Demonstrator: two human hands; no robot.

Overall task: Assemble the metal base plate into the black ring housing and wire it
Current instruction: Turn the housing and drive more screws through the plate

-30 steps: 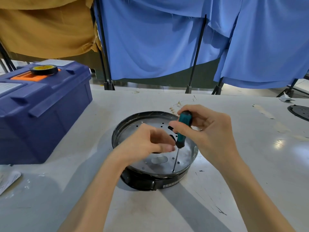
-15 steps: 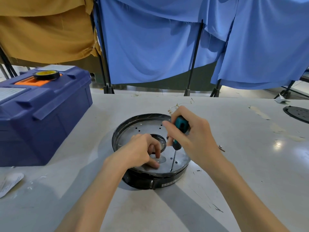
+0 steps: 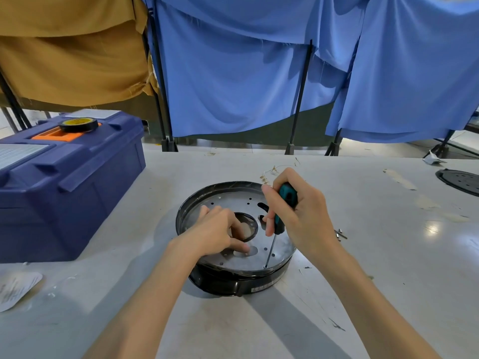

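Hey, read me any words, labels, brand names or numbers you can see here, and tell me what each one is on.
No text here can be read.
Strip label on the black ring housing: print too small and blurred.
White label on the blue toolbox lid: lines of print, blurred.
Paper sheet on the table: faint print, unreadable.

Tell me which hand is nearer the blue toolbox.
Left. The left hand rests on the metal plate, toward the blue toolbox; the right hand grips the screwdriver over the plate's right side.
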